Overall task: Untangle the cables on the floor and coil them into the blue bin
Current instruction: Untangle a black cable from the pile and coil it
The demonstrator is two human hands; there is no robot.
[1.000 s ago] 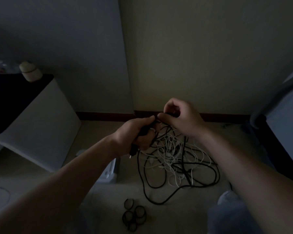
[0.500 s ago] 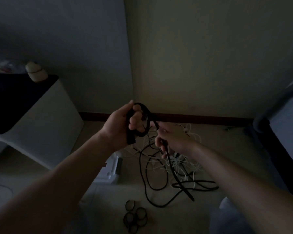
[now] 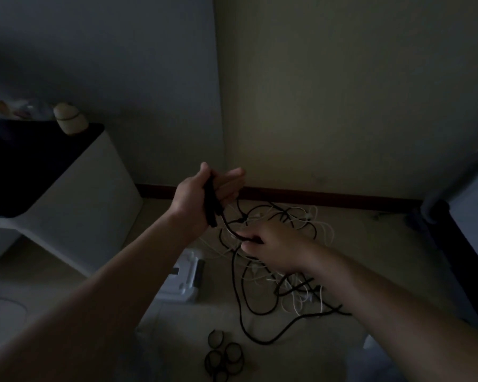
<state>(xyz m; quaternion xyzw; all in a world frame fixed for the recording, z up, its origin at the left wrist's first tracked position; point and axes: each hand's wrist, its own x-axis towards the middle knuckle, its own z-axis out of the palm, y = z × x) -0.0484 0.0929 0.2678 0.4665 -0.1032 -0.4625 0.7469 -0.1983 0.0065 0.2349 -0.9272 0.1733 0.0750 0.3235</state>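
Head cam: left hand (image 3: pixel 193 199) grips black cable (image 3: pixel 211 216); right hand (image 3: pixel 276 249) pinches it lower.

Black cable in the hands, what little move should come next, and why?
Probably lift the right hand up to the left hand and lay a new loop there. The left hand holds the coiled part of the black cable raised, the right hand pinches it lower down, and the rest lies mixed with white cables on the floor.
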